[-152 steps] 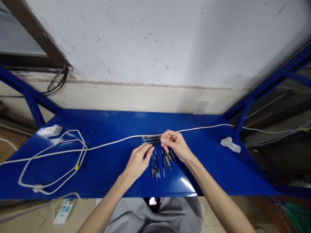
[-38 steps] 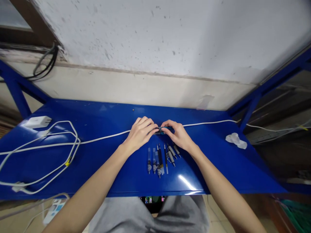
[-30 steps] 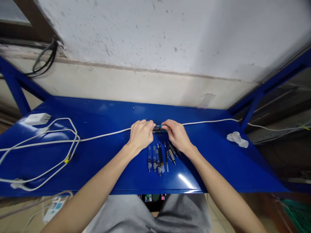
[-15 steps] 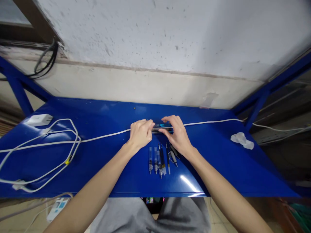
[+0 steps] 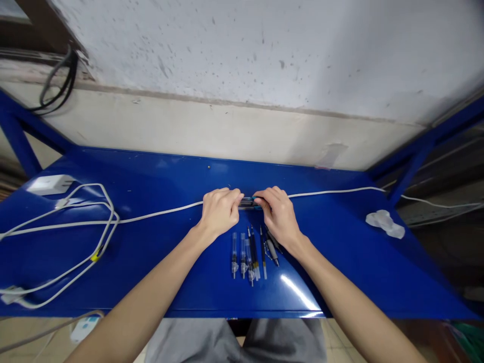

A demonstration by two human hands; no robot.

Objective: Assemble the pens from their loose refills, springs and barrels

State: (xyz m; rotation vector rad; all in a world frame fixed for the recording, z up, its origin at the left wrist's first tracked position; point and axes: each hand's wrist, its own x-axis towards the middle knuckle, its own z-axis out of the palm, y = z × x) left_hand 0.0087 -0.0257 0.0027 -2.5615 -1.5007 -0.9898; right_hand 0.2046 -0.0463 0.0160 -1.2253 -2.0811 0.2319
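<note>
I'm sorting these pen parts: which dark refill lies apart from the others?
The rightmost refill, a strip of blue tabletop setting it apart; the other two refills lie close together.

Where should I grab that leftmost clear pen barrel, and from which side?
I'd likely pinch the leftmost clear barrel around its slim, straight middle, coming from its left. It lies lengthwise toward you, its near end has a bulkier fitting, and another clear barrel lies close along its right side.
</note>
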